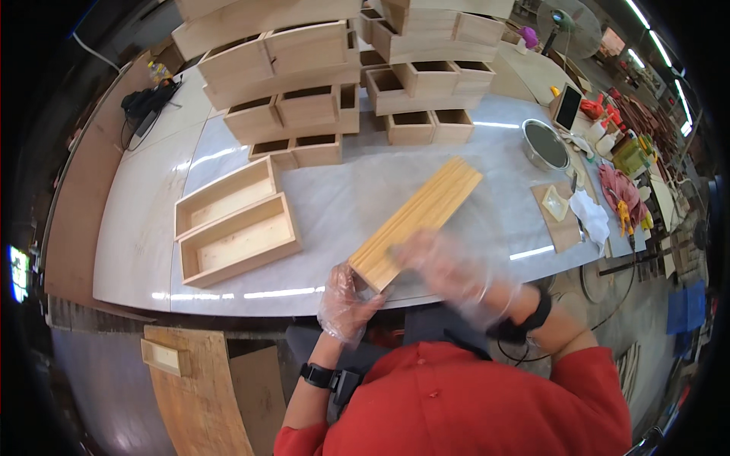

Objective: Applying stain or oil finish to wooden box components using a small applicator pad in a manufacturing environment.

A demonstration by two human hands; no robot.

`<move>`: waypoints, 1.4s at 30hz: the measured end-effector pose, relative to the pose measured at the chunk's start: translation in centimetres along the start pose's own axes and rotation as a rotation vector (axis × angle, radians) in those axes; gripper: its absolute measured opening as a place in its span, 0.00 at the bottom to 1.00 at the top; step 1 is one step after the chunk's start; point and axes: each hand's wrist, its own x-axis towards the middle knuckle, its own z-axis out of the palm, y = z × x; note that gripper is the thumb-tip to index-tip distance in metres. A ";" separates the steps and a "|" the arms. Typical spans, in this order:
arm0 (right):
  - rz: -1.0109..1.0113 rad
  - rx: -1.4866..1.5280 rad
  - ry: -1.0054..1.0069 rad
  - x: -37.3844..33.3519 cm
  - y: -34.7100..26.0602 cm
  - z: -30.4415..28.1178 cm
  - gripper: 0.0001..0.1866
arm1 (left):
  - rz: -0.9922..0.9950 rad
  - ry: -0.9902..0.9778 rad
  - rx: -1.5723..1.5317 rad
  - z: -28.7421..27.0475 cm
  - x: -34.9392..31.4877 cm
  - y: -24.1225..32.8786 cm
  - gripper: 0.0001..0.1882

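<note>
Long wooden piece (437,201), box-shaped, yellowish, straight grain lines running lengthwise. Set slantwise over the near edge of the surface (327,220), near end toward the person, far end to the right. Left hand (346,304), in a clear crinkled plastic glove, holds the near end, fingers curled round the left corner. Right hand (441,262), gloved the same, is motion-blurred over the near half of the upper face; fingers look bunched, can't tell how tight or what they hold.

Surface is smooth, greyish and glossy, with light streaks reflected. To the left, two open rectangular wooden trays side by side: far tray (224,185), near tray (243,261), both pale bare wood, thin-walled. Far side: left drawer stack (308,53) and right drawer stack (433,49), pale wood boxes with open compartments, piled in tiers.

Right side: round metal bowl (530,154), dark inside; upright dark-screened device (567,106); flat brown board (563,234) with a small pale squarish dish (555,204); crumpled white cloth (589,216); bunched pink cloth (617,186). Far left: soft black bundle (152,102).
</note>
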 end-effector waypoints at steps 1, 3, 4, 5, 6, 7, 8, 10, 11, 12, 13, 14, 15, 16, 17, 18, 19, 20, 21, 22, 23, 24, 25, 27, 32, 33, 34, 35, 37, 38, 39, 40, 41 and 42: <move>0.094 0.012 -0.054 -0.2 2.1 -0.5 0.14 | -0.024 -0.005 0.060 -0.1 -0.1 0.2 0.33; 0.007 -0.073 -0.025 0.2 4.2 -2.5 0.14 | -0.018 0.044 0.015 0.2 -0.2 0.0 0.33; -0.068 -0.169 0.017 0.6 4.4 -3.0 0.14 | -0.009 0.071 0.028 0.3 -0.2 0.1 0.33; -0.080 -0.162 0.006 0.7 3.5 -2.3 0.14 | 0.000 0.098 0.042 0.3 -0.2 0.1 0.34; -0.172 -0.162 -0.016 0.9 1.3 -1.3 0.14 | -0.009 0.104 0.034 0.4 -0.2 -0.1 0.34; -0.262 -0.167 -0.037 1.3 -0.7 -0.9 0.13 | 0.021 0.071 0.069 0.4 -0.2 -0.3 0.32; -0.271 -0.163 -0.045 2.5 -2.4 -1.0 0.13 | 0.045 0.045 0.111 0.2 -0.1 -0.6 0.31; -0.192 0.029 -0.353 4.1 -5.1 -1.5 0.13 | 0.096 0.061 0.110 0.1 -0.1 -1.0 0.31; -0.197 0.033 -0.361 3.7 -4.3 -1.3 0.13 | 0.156 0.070 0.110 0.1 -0.1 -1.1 0.31; -0.205 0.040 -0.296 2.8 -2.7 -1.4 0.13 | 0.144 0.081 0.111 0.1 -0.3 -1.1 0.31; -0.211 0.049 -0.233 1.8 -0.7 -1.5 0.14 | 0.088 0.075 0.092 0.4 -0.4 -1.2 0.32; -0.209 0.042 -0.194 1.1 0.9 -2.2 0.15 | 0.040 0.062 0.068 0.6 -0.4 -1.2 0.32; -0.217 0.046 -0.203 0.7 1.3 -2.9 0.15 | 0.031 0.072 0.067 0.6 -0.4 -1.3 0.32; -0.219 -0.006 -0.188 0.6 1.4 -3.6 0.15 | 0.030 0.074 0.049 0.7 -0.5 -1.4 0.33; -0.222 -0.057 -0.173 0.6 1.2 -4.0 0.15 | 0.027 0.076 0.032 0.7 -0.7 -1.4 0.34; -0.223 -0.054 -0.180 0.8 0.3 -3.6 0.15 | 0.021 0.078 0.028 0.7 -0.7 -1.2 0.34; -0.228 -0.091 -0.206 1.6 -1.3 -2.7 0.15 | -0.007 0.045 0.049 0.4 -0.4 -0.8 0.34; -0.234 -0.125 -0.231 2.4 -2.5 -1.8 0.15 | -0.035 0.011 0.070 0.3 -0.2 -0.5 0.34; -0.241 -0.120 -0.237 3.6 -3.4 -1.1 0.15 | -0.043 0.018 0.070 0.4 -0.2 -1.0 0.34; -0.259 -0.056 -0.248 4.7 -4.1 -0.6 0.14 | 0.041 0.051 0.044 0.7 -0.3 -1.5 0.34; -0.276 0.007 -0.260 5.6 -4.3 -0.3 0.14 | 0.127 0.083 0.017 0.8 -0.5 -1.8 0.35; -0.282 0.008 -0.264 6.3 -3.4 0.1 0.14 | 0.123 0.089 0.017 0.8 -0.4 -1.6 0.35; -0.298 0.070 -0.255 6.9 -1.7 0.6 0.13 | 0.020 0.048 -0.018 0.8 -0.3 -1.2 0.34; -0.321 0.134 -0.256 6.9 -1.0 0.7 0.13 | -0.089 0.017 -0.058 0.8 -0.2 -1.3 0.34; -0.218 -0.077 -0.374 3.0 -4.4 -2.1 0.10 | 0.080 0.065 -0.004 0.4 -0.7 -2.1 0.33; -0.219 -0.080 -0.380 3.0 -4.4 -2.0 0.10 | 0.079 0.068 -0.011 0.6 -0.7 -2.0 0.33; -0.201 -0.084 -0.348 3.2 -4.3 -1.7 0.10 | 0.044 0.052 0.009 0.7 -0.6 -1.9 0.33; -0.184 -0.087 -0.315 3.4 -4.2 -1.4 0.11 | 0.009 0.036 0.030 0.9 -0.6 -1.8 0.33; -0.204 -0.096 -0.313 5.6 -3.3 0.0 0.12 | -0.009 0.023 0.059 0.9 -0.4 -1.5 0.33; -0.228 -0.099 -0.312 6.5 -2.9 0.5 0.12 | -0.031 0.012 0.093 0.9 -0.3 -1.4 0.33; -0.231 -0.098 -0.311 7.0 -2.8 0.7 0.12 | -0.031 0.015 0.095 1.0 -0.3 -1.6 0.33; -0.280 -0.055 -0.274 7.4 -2.7 1.0 0.12 | -0.016 0.019 0.046 1.2 -0.3 -2.0 0.32; -0.328 -0.013 -0.236 7.6 -2.7 1.1 0.13 | 0.000 0.022 -0.003 1.2 -0.3 -2.2 0.32; -0.334 -0.002 -0.243 7.0 -3.0 1.0 0.13 | -0.013 0.027 -0.002 1.1 -0.5 -2.5 0.32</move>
